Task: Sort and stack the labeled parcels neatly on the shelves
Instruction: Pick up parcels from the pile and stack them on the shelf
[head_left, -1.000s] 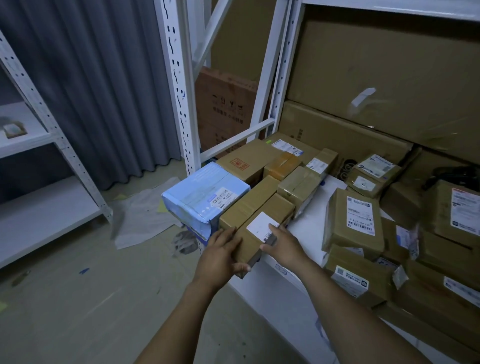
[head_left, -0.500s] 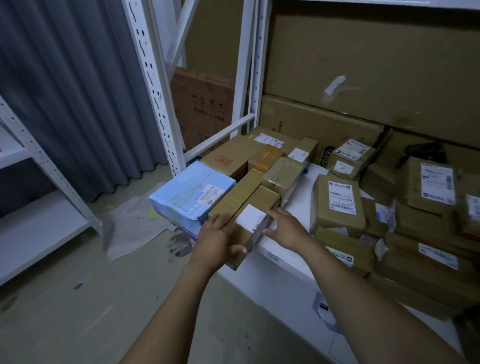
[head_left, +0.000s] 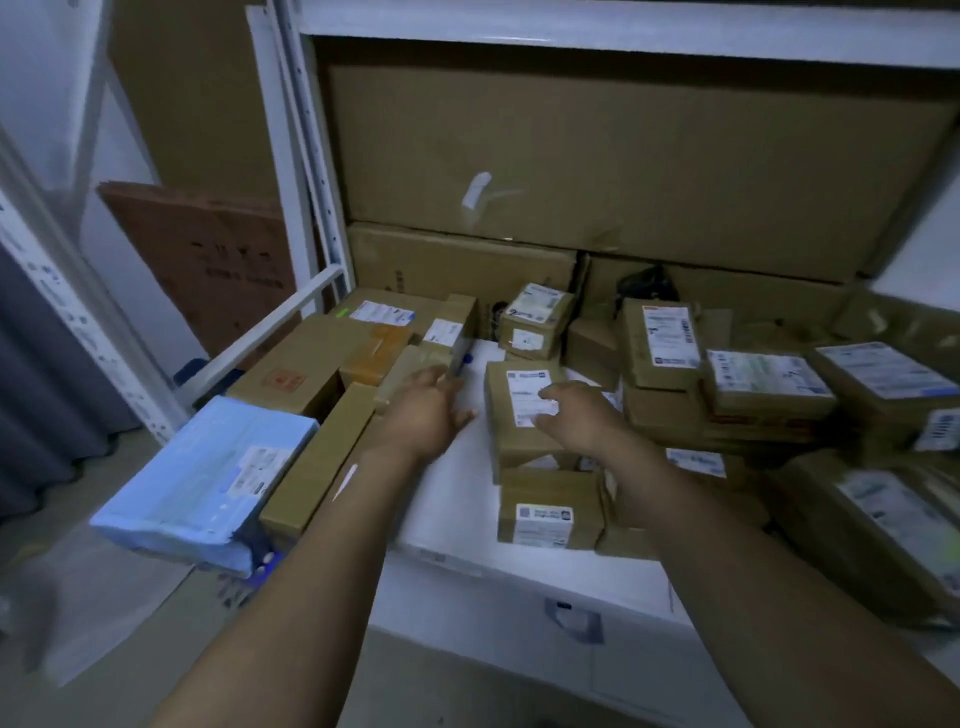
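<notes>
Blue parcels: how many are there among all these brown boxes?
1. The blue parcel lies at the front left corner of the shelf, jutting past the edge, beside a long brown box. More could be hidden under other boxes.

Your parcel count, by kind
You have one blue parcel (head_left: 208, 478), three large flat cartons (head_left: 623, 156), and over a dozen small brown parcels (head_left: 514, 441); blur stops you counting those exactly.
</notes>
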